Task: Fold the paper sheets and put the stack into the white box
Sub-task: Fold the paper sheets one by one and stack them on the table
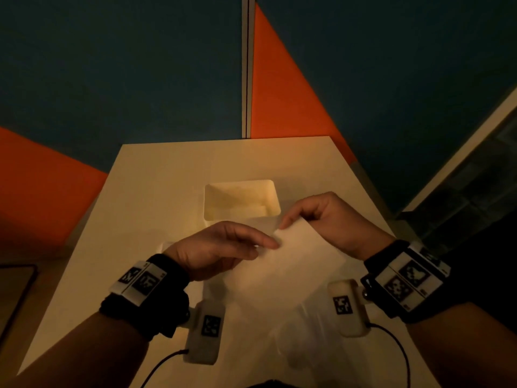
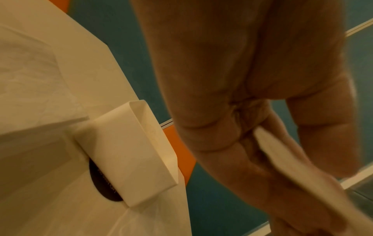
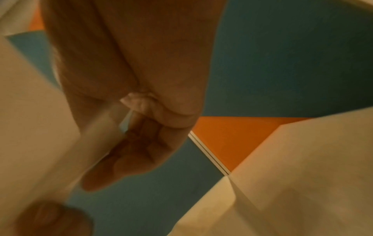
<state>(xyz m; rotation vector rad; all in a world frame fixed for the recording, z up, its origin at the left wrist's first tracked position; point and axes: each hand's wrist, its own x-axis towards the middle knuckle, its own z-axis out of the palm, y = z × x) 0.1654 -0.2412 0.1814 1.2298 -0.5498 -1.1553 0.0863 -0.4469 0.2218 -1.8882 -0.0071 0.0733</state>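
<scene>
A pale paper sheet is held up over the near half of the table. My left hand pinches its upper left part and my right hand pinches its top corner, the fingertips nearly meeting. In the left wrist view the sheet's edge runs between my fingers. The right wrist view shows a blurred strip of paper pinched under curled fingers. The white box stands open just beyond the hands, also seen as the box. More paper lies flat below the lifted sheet.
The beige table ends against blue and orange wall panels. A dark flat object lies off the table's left side. A dark oval thing shows at the box's near side. Black cables trail from the wrist cameras.
</scene>
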